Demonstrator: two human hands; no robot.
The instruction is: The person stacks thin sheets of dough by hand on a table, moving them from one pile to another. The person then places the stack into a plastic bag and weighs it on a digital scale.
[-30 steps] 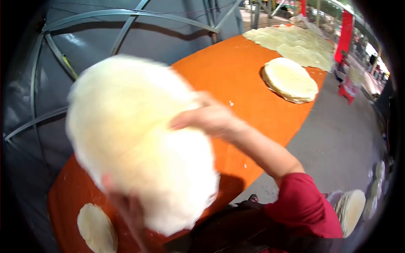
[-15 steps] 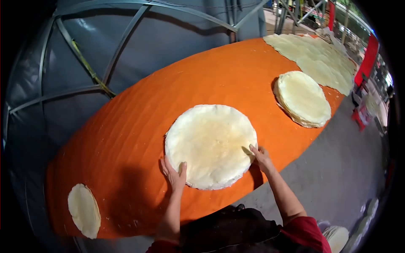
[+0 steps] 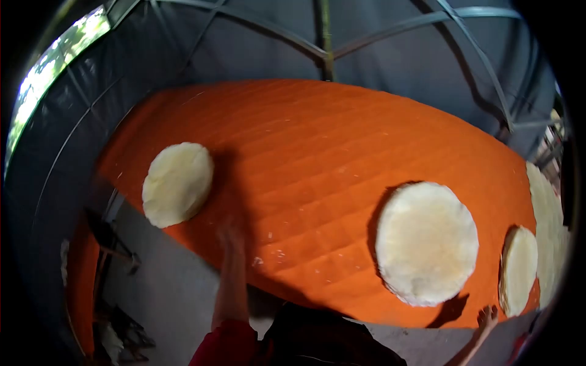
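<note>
A thick stack of round, pale flatbreads (image 3: pixel 427 244) lies on the orange cloth, right of centre. My left hand (image 3: pixel 231 235) hovers over the cloth near its front edge, smeared by motion, and its fingers cannot be made out. A smaller pile of flatbreads (image 3: pixel 177 185) is the nearest thing to it, up and to the left. At the lower right, my right hand (image 3: pixel 487 316) has its fingers apart and holds nothing. It is by the front edge of the cloth, between the thick stack and another stack of flatbreads (image 3: pixel 519 271).
The orange quilted cloth (image 3: pixel 305 152) covers a long table. Flat pale sheets (image 3: pixel 547 226) overlap at its far right end. Behind the table stands a grey tarpaulin wall (image 3: pixel 390 36) with metal bars. Grey floor (image 3: pixel 165 262) shows in front, with dark items at the lower left.
Both my hands have let go of the thick stack. My left hand has moved left, and my right hand is down at the right. The view has turned left.
</note>
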